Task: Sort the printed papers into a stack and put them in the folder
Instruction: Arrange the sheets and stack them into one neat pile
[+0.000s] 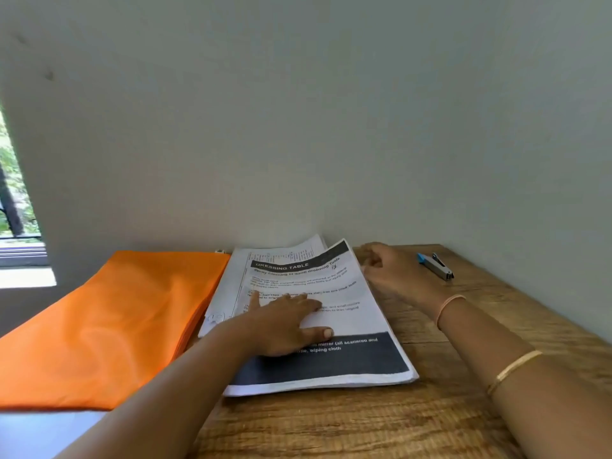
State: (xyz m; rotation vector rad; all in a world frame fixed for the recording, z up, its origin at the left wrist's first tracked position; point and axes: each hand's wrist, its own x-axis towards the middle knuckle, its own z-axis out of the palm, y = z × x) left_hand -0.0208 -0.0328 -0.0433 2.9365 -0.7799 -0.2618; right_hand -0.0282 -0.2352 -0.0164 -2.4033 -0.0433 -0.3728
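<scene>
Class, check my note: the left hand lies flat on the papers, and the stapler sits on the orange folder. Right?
No. The stapler lies on the wooden table, right of the papers; the head view shows it. The rest stands.

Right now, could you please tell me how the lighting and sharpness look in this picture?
Head view: daylight from the window washes out its sill and puts a sheen on the orange folder; the printed papers show readable headings but soft small text; the right hand looks slightly blurred.
</scene>
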